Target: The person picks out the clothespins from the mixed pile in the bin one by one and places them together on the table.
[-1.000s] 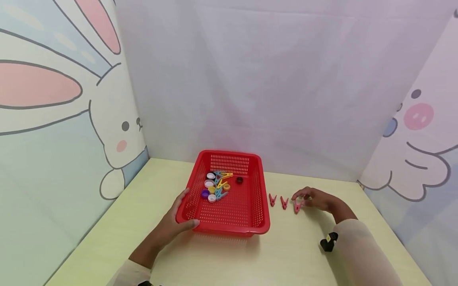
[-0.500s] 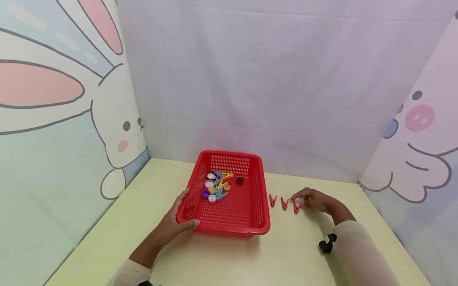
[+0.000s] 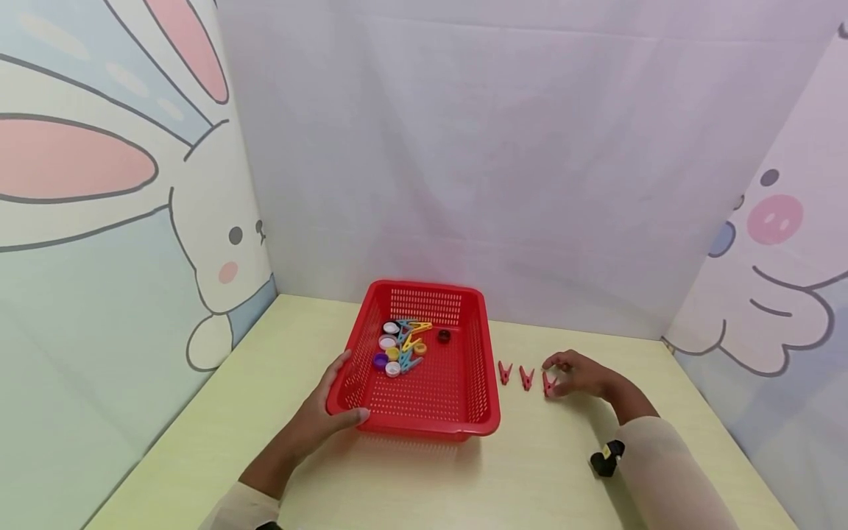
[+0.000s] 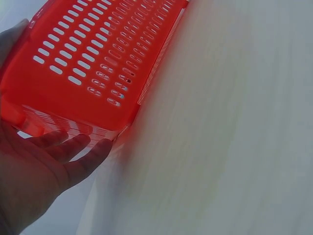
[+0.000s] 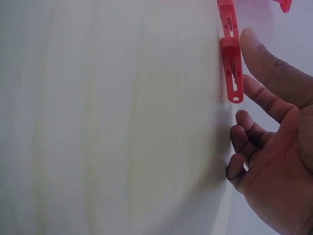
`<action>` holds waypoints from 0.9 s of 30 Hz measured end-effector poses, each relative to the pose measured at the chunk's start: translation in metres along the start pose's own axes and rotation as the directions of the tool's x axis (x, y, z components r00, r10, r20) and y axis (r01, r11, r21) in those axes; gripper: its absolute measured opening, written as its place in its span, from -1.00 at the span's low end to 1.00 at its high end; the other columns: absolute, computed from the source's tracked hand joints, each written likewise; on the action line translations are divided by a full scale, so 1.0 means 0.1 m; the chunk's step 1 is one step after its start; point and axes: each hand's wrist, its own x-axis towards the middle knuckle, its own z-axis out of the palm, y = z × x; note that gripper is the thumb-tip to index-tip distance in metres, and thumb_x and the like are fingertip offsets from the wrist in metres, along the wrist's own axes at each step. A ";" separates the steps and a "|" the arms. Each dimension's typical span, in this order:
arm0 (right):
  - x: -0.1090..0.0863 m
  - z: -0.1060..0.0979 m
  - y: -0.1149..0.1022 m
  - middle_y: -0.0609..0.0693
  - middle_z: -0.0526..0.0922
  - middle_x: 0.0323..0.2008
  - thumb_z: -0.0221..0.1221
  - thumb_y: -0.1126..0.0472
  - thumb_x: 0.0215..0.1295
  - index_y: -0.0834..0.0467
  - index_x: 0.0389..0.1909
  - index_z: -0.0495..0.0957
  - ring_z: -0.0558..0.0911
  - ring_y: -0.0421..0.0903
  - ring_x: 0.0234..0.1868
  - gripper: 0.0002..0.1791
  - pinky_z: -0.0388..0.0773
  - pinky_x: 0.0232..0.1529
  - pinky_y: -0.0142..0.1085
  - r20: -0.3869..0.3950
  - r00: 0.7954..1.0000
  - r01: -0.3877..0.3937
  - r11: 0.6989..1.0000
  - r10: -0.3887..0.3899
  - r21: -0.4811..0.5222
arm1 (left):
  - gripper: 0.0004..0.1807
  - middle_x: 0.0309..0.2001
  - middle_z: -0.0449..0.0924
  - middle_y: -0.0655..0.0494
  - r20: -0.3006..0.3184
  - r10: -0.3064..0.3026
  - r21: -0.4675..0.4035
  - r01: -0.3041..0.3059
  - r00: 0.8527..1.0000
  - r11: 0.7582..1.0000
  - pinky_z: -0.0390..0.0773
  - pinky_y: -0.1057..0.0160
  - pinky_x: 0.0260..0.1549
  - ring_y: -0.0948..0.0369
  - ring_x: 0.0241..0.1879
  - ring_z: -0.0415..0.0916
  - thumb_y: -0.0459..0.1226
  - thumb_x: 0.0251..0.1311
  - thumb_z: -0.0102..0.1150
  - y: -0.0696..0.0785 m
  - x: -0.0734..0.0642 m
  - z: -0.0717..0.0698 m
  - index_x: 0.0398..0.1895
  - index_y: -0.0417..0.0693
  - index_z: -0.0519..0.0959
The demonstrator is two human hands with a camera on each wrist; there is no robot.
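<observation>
At its near left corner, a red plastic basket [image 3: 424, 425] is held by my left hand [image 3: 316, 419]. The thumb lies over the front rim and the fingers are against the outer wall, as the left wrist view also shows. To the basket's right, three red clothespins stand in a row: the left clothespin [image 3: 505, 372], the middle clothespin [image 3: 526, 377] and the right clothespin [image 3: 548, 384]. My right hand [image 3: 583, 374] is beside the right one, thumb at its edge. In the right wrist view that hand [image 5: 274, 156] has loosely bent fingers, not closed round the clothespin [image 5: 232, 73].
Inside the basket lie several bottle caps, such as a purple cap [image 3: 380, 361] and a dark cap [image 3: 444, 336], and blue and yellow clothespins [image 3: 411, 343]. The pale table [image 3: 530, 471] meets a back wall [image 3: 530, 184] and printed side walls.
My right thumb has shifted slightly nearer me along the right clothespin, whose position has changed a little to the left. The left hand and basket have stayed in place.
</observation>
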 end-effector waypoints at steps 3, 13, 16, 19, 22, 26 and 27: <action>0.01 0.03 -0.03 0.34 0.42 0.25 0.57 0.25 0.17 0.23 0.16 0.65 0.37 0.29 0.28 -0.46 0.44 0.27 0.07 -0.006 1.000 -0.014 1.000 0.014 -0.015 | 0.27 0.66 0.19 -0.17 0.000 -0.004 0.001 0.004 1.000 1.000 0.85 -0.05 0.05 -0.25 0.54 0.34 -0.16 0.19 0.60 0.00 0.00 0.00 0.79 0.34 -0.11; 0.00 0.04 -0.04 0.26 0.47 0.14 0.53 0.28 0.22 0.23 0.15 0.65 0.38 0.20 0.20 -0.52 0.43 0.11 -0.12 0.006 1.000 0.018 1.000 -0.018 -0.014 | 0.27 0.66 0.18 -0.16 0.014 0.001 -0.011 0.000 1.000 1.000 0.85 -0.04 0.04 -0.25 0.55 0.32 -0.16 0.19 0.61 -0.02 0.00 -0.01 0.79 0.37 -0.11; 0.00 0.04 -0.03 0.27 0.46 0.16 0.52 0.30 0.22 0.24 0.15 0.65 0.38 0.20 0.21 -0.52 0.44 0.11 -0.13 0.005 1.000 0.020 1.000 -0.020 -0.006 | 0.27 0.66 0.18 -0.16 0.015 0.002 -0.012 -0.001 1.000 1.000 0.85 -0.04 0.04 -0.25 0.55 0.32 -0.16 0.19 0.60 -0.01 0.00 -0.02 0.79 0.37 -0.11; 0.01 0.04 -0.03 0.28 0.47 0.16 0.51 0.32 0.22 0.25 0.15 0.66 0.37 0.19 0.20 -0.53 0.45 0.10 -0.12 0.007 1.000 0.030 1.000 -0.030 0.006 | 0.27 0.66 0.19 -0.16 0.013 0.002 -0.011 -0.002 1.000 1.000 0.85 -0.04 0.04 -0.24 0.54 0.33 -0.16 0.19 0.60 -0.01 0.00 -0.02 0.79 0.36 -0.11; 0.00 0.03 -0.02 0.28 0.48 0.15 0.50 0.33 0.22 0.26 0.16 0.65 0.38 0.19 0.19 -0.52 0.46 0.09 -0.14 0.007 0.999 0.033 0.999 -0.033 0.011 | 0.27 0.66 0.19 -0.16 0.009 0.003 -0.007 -0.002 1.000 1.000 0.85 -0.04 0.04 -0.24 0.54 0.33 -0.15 0.19 0.60 -0.02 0.00 -0.01 0.79 0.36 -0.11; -0.03 -0.01 -0.03 0.30 0.49 0.13 0.48 0.32 0.25 0.30 0.23 0.60 0.40 0.18 0.16 -0.47 0.47 0.06 -0.18 0.011 0.999 0.036 0.999 -0.036 0.017 | 0.27 0.66 0.18 -0.15 0.007 0.003 -0.007 -0.003 1.000 1.000 0.85 -0.03 0.04 -0.23 0.54 0.33 -0.14 0.19 0.60 -0.02 0.00 -0.01 0.79 0.36 -0.11; -0.03 -0.02 -0.04 0.32 0.50 0.14 0.47 0.32 0.27 0.32 0.26 0.58 0.42 0.19 0.15 -0.45 0.48 0.05 -0.17 0.014 0.999 0.045 0.999 -0.045 0.016 | 0.26 0.66 0.18 -0.15 0.008 0.003 -0.009 -0.003 1.000 1.000 0.85 -0.03 0.04 -0.23 0.54 0.33 -0.14 0.20 0.60 -0.02 0.00 -0.01 0.79 0.36 -0.11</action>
